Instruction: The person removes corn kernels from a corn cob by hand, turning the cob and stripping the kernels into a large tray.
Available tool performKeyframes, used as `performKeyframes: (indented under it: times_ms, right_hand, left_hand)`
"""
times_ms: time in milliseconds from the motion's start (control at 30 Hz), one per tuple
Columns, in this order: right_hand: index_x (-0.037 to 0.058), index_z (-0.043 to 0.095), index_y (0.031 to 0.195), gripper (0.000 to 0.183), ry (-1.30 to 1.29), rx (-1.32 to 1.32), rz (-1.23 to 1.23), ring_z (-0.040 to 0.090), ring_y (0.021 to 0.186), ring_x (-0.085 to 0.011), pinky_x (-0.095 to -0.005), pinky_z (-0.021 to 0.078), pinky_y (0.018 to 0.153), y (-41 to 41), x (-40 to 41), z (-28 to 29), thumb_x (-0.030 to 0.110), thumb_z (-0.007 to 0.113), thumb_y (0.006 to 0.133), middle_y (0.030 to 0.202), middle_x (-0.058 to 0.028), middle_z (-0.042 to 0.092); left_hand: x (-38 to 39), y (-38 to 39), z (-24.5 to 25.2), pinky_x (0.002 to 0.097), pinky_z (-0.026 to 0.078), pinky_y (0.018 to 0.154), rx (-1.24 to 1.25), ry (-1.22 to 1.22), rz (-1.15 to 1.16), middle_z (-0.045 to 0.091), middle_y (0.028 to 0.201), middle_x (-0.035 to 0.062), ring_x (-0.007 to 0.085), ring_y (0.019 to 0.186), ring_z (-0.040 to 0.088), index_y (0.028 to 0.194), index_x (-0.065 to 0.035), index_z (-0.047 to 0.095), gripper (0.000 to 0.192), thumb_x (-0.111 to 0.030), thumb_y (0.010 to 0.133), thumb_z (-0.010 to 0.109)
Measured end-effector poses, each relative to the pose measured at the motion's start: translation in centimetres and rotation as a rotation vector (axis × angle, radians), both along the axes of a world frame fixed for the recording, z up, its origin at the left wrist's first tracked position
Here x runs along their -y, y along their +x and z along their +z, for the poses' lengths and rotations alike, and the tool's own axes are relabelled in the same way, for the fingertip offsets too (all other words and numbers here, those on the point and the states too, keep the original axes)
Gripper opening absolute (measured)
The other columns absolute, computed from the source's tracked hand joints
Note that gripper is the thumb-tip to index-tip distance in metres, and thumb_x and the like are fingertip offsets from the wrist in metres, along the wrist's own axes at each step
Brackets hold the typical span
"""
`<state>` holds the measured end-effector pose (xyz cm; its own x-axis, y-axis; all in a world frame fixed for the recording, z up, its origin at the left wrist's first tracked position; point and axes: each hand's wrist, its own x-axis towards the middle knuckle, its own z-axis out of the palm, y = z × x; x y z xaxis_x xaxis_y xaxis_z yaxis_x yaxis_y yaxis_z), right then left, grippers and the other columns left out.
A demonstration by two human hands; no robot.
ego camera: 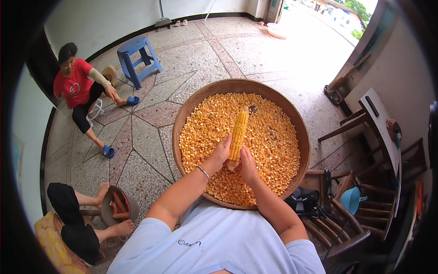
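Observation:
Between my two hands an ear of corn [239,133] stands tilted, its tip pointing away from me and most of its yellow kernels still on the cob. My left hand [223,150] grips its lower left side. On the right side my right hand [248,162] presses against the lower part, thumb upward. Both hands are over a large round woven basket [179,137] that rests against my lap. Loose corn kernels [273,154] fill it in a thick layer, with a few dark specks near the far side. My fingers beneath the ear are hidden.
A person in a red shirt [77,84] sits at left near a blue plastic stool [131,48]. Another person's bare feet [123,227] flank a bucket [133,205]. Wooden chairs [342,236] with a blue ladle [349,200] and a table [383,116] stand at right.

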<state>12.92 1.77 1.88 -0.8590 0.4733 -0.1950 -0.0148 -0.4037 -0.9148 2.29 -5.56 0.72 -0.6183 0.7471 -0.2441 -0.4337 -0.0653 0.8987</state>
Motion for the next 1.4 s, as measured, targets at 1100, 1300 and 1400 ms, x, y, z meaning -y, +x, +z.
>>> performKeyframes:
  times_ms: [1100, 1300, 1400]
  right_hand:
    - [0.0076, 0.029, 0.139, 0.061, -0.33, -0.011, 0.193, 0.054, 0.096, -0.0129, -0.0258, 0.0471, 0.072, 0.5, -2.3, 0.4, 0.025, 0.058, 0.089, 0.114, -0.0052, 0.049]
    - [0.0104, 0.03, 0.14, 0.058, -0.115, 0.072, 0.239, 0.055, 0.09, -0.0085, -0.0233, 0.0464, 0.067, 0.7, -2.4, 0.7, 0.021, 0.058, 0.09, 0.107, -0.0026, 0.056]
    - [0.0133, 0.031, 0.14, 0.052, -0.112, 0.041, 0.255, 0.054, 0.089, -0.0083, -0.0248, 0.0466, 0.072, 0.6, -1.8, 1.1, 0.017, 0.052, 0.092, 0.106, 0.0, 0.054]
  left_hand:
    - [-0.6, -0.2, 0.3, 0.0316, 0.052, 0.071, 0.31, 0.001, 0.058, 0.059, 0.086, 0.006, 0.0165, 0.078, 0.06, 0.104, -0.0055, 0.053, 0.061, -0.061, 0.087, 0.034]
    - [-0.5, 0.1, 0.2, 0.0328, 0.052, 0.072, 0.317, -0.041, 0.064, 0.059, 0.089, 0.0083, 0.0187, 0.081, 0.06, 0.112, -0.0045, 0.05, 0.062, -0.058, 0.09, 0.03]
    - [-0.3, -0.3, 0.0, 0.0359, 0.054, 0.07, 0.299, -0.012, 0.086, 0.058, 0.09, 0.0113, 0.0213, 0.081, 0.06, 0.113, -0.0032, 0.048, 0.059, -0.055, 0.093, 0.027]
